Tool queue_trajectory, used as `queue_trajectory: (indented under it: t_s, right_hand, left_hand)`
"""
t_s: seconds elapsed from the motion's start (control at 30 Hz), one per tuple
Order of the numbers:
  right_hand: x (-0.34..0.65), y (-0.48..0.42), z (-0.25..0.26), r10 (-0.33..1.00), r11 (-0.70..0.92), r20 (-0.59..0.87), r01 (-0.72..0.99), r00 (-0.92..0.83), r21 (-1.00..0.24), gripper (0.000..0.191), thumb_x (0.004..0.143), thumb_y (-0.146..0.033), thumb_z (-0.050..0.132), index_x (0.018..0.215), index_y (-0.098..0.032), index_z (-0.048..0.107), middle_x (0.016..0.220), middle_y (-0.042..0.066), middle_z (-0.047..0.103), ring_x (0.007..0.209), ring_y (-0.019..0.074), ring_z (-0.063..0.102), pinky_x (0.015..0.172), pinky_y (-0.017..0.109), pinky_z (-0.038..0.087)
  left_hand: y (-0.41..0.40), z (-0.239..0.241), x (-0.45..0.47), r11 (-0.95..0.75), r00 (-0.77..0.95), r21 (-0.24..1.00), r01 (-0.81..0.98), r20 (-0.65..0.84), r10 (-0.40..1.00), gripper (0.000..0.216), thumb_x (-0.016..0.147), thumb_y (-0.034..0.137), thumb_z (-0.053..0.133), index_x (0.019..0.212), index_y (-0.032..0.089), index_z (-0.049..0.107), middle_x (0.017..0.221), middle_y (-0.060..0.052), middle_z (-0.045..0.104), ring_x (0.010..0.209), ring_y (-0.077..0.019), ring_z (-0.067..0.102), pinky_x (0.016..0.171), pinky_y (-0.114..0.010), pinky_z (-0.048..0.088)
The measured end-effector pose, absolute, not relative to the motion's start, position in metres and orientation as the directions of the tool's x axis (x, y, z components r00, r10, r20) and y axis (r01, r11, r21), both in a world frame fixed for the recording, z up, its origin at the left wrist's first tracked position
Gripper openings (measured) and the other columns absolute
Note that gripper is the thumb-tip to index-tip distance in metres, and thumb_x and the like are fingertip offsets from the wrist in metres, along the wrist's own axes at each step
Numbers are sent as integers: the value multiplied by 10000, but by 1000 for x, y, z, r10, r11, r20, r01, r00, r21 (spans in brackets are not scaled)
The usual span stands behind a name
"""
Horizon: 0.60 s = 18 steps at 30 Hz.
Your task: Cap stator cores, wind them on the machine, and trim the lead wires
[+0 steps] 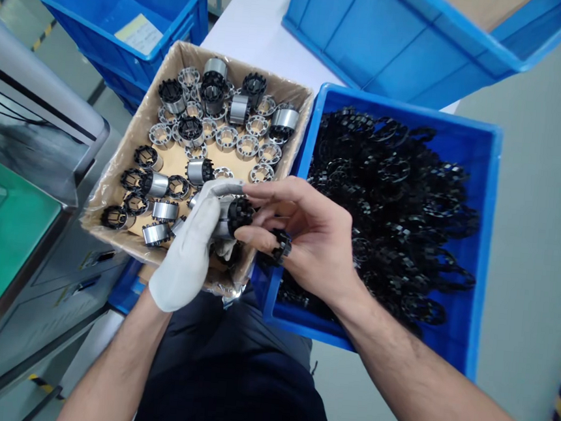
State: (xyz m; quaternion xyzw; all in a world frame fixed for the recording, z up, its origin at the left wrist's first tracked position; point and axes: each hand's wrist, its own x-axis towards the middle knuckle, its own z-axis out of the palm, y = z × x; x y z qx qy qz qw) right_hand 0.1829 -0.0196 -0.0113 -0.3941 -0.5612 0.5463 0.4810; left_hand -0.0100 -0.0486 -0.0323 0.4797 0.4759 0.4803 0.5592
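My left hand, in a white glove, is closed round a metal stator core held over the near right corner of a lined box. A black plastic toothed ring sits on the end of the core that faces right. My bare right hand touches that ring with its fingertips. Another black toothed ring is held in the curled fingers of this hand, partly hidden by them. Inside the box lie several metal cores, some bare and some with black rings on their ends.
The lined cardboard box stands at left centre. A blue bin full of black plastic rings adjoins it on the right. Larger blue bins stand behind. A machine with a green top borders the left side.
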Motion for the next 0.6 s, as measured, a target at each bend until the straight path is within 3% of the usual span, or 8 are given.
queue_trajectory:
  t_s: [0.1,0.2,0.33,0.4,0.5,0.6]
  right_hand:
    - [184,-19,-15,960,155,166,-67,-223,-986,288,872,-321,1073,1134,-311,952,928,0,744,763,133,691,647,271,635]
    - [183,-18,-18,947,208,225,-95,-228,-973,355,835,-248,1095,1151,-337,962,873,-14,731,772,139,682,670,285,618]
    - [179,-19,-17,942,247,254,-60,-218,-967,347,816,-301,1116,1126,-359,971,978,10,780,879,163,718,767,322,633]
    - [177,-18,-15,939,256,257,-34,-228,-966,318,811,-296,1117,1090,-354,977,1035,22,792,957,178,740,828,333,640]
    - [179,-14,-13,927,228,235,-58,-293,-972,235,829,-245,1089,1022,-321,979,925,10,787,822,150,719,718,296,595]
    - [187,-6,-12,955,165,168,-36,-243,-986,144,857,-184,1023,950,-276,962,798,-13,758,640,108,618,575,270,460]
  left_hand:
    - [-49,-31,-12,44,93,998,-48,-40,995,468,1236,628,467,1473,325,734,1570,-18,747,1585,-238,640,1429,-408,468]
    - [-48,-29,-12,-10,111,999,35,6,994,506,1236,644,460,1464,281,729,1548,-44,744,1571,-235,644,1432,-393,456]
    - [-46,-24,-6,1,119,1000,-25,2,993,441,1187,629,599,1427,278,714,1492,-57,759,1472,-256,709,1316,-405,571]
    - [-45,-19,-6,-25,105,999,-29,28,994,337,1118,504,731,1361,271,714,1405,-50,785,1342,-243,766,1189,-375,636]
    - [-47,-5,-23,-144,31,960,242,141,990,235,988,263,809,1190,262,689,1160,-2,785,1070,-189,775,985,-321,647]
    - [-48,10,-57,-121,-48,786,607,188,981,209,1010,319,800,1171,293,670,1146,-16,771,1063,-242,736,989,-421,607]
